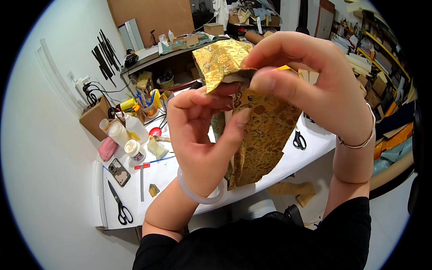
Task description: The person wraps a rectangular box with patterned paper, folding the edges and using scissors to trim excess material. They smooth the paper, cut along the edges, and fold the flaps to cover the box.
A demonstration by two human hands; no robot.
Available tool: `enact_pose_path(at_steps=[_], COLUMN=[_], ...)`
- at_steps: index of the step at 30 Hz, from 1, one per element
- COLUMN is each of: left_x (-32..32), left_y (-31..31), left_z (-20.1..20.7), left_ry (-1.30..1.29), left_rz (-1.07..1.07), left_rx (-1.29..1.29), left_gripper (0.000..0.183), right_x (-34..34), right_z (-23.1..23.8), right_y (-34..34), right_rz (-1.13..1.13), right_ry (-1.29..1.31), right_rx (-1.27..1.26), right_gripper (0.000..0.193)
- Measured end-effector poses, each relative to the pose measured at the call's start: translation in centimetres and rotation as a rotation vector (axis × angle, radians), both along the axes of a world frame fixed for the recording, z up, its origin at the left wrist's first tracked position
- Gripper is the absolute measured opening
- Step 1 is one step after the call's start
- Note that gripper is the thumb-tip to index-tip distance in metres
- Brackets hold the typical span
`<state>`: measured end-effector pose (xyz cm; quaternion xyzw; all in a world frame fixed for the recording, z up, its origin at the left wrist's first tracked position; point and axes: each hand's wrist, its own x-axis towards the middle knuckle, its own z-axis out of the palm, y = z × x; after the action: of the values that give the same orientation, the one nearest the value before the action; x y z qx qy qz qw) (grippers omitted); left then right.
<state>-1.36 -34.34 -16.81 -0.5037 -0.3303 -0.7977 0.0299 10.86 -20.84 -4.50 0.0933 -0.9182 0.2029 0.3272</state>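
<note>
A long piece of gold brocade fabric (262, 123) with a floral pattern is held up in front of me, above the table. Its upper end folds over into a bright, curved flap (221, 60), and a pale inner layer shows under the flap's edge. My left hand (202, 130) is closed on the fabric below the flap, its thumb against the patterned face and its fingers partly hidden. At the flap's right edge, my right hand (310, 74) pinches the brocade between thumb and fingers. The lower part hangs down toward the table's near edge.
On the white table (157, 180) at the left lie black scissors (119, 208), a phone (119, 172), a small ruler (142, 182) and a white jar (134, 150). Another pair of scissors (299, 140) lies right of the fabric. Crowded shelves (382, 54) stand at the right.
</note>
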Motion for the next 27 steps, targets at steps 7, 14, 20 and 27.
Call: enact_pose_path(at_steps=[7, 14, 20, 27], left_x=[-0.5, -1.6, -4.1, -6.4], left_y=[-0.1, 0.2, 0.6, 1.0], left_z=[0.8, 0.4, 4.3, 6.1], left_ry=[0.060, 0.170, 0.438, 0.494], left_rz=[0.147, 0.233, 0.296, 0.213], left_rx=[-0.077, 0.025, -0.078, -0.342], left_gripper=[0.053, 0.058, 0.072, 0.021], right_x=[0.3, 0.2, 0.4, 0.2], right_z=[-0.9, -0.5, 1.1, 1.0], right_y=[3.1, 3.8, 3.7, 6.0], right_rz=[0.184, 0.103, -0.042, 0.198], right_ry=[0.060, -0.031, -0.200, -0.234], right_rx=[0.000, -0.027, -0.049, -0.289], right_gripper=[0.025, 0.008, 0.016, 0.033])
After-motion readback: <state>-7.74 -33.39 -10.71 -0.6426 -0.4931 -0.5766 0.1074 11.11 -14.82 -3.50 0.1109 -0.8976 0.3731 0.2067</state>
